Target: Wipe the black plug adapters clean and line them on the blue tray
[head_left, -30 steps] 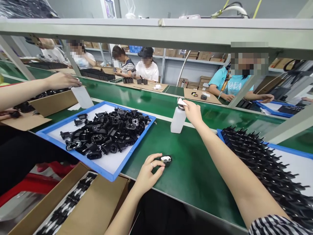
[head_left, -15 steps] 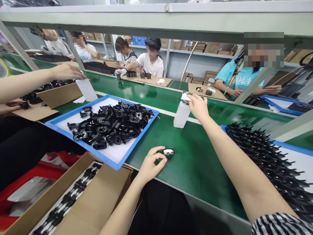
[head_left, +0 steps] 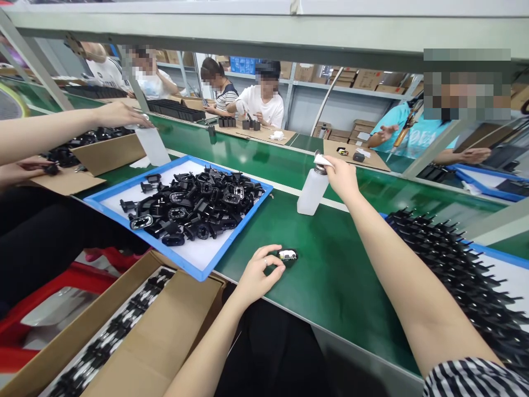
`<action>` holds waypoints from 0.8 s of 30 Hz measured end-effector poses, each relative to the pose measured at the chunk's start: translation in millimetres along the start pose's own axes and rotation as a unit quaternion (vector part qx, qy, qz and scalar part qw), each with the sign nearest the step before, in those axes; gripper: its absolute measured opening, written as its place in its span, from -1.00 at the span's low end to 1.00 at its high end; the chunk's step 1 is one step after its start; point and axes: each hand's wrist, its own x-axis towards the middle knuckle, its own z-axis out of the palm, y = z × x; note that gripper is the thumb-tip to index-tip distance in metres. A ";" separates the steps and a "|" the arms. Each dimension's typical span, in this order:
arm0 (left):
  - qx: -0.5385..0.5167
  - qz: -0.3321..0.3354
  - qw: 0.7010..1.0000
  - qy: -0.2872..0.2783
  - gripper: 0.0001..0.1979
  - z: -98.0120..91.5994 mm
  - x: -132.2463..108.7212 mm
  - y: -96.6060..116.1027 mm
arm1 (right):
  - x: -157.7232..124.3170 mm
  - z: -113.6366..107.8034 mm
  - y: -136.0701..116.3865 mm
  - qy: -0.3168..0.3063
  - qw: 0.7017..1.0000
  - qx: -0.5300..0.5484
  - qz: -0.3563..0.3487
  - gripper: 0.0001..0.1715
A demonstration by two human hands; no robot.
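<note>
My left hand (head_left: pixel 261 271) rests at the bench's front edge, thumb and fingers pinched on a small black plug housing (head_left: pixel 288 255). The housing lies on the green bench with its open side up, and white parts show inside. Farther off, my right hand (head_left: pixel 342 175) is closed on a white cloth-like piece (head_left: pixel 324 161) at the top of a translucent dispenser bottle (head_left: pixel 312 193). The fingers press down at the bottle's metal neck. How much of the cloth lies under the fingers is hidden.
A blue-rimmed tray (head_left: pixel 200 273) heaped with black plug housings stands left. Rows of black plugs (head_left: pixel 450 275) fill another tray right. Below left is a cardboard box (head_left: pixel 165 325) of parts. A co-worker's hand (head_left: pixel 122 114) is on another bottle (head_left: pixel 152 144). A shelf beam (head_left: pixel 264 30) crosses above.
The view has shifted slightly. My right hand stays at the bottle top, and the white piece shows more. Across the bench, a co-worker's gloved hand has drawn back from a black block.
</note>
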 end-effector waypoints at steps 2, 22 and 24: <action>0.000 0.001 1.000 -0.001 -0.92 0.0 -0.2 0.1 | 0.1 0.8 0.5 0.003 1.000 0.009 0.003 -0.58; -0.009 -0.006 1.000 -0.014 -0.92 -0.5 0.0 1.4 | 1.5 7.0 10.4 0.031 0.999 0.024 0.008 -0.56; -0.006 -0.006 1.000 -0.014 -0.91 -0.7 0.0 2.2 | 1.8 6.7 10.7 0.028 0.999 0.021 0.005 -0.56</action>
